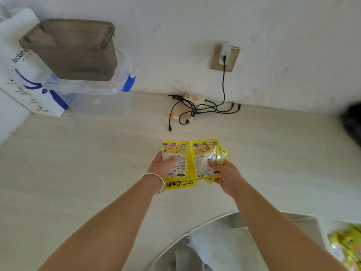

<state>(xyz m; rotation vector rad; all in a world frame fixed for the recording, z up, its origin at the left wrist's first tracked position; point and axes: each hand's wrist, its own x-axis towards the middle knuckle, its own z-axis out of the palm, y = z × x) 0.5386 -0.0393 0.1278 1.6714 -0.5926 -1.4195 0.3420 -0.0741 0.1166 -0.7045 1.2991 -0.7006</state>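
Hand-warmer packets (204, 151) are held just above the table (78, 163). The left hand (162, 165) has its fingers curled round one, and the right hand (226, 173) pinches a fan of at least two. The sorting looks barely begun. A heap of yellow packets (345, 245) waits at the lower right, and the stacked storage boxes (78, 53) stand well apart.

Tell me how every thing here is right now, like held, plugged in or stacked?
left hand: grips the left packet.
right hand: grips the right packets, fanned, at least two.
charger: plugged into the wall socket.
cables: tangled on the table.
brown box: stacked on the clear box.
paper bag: standing upright.
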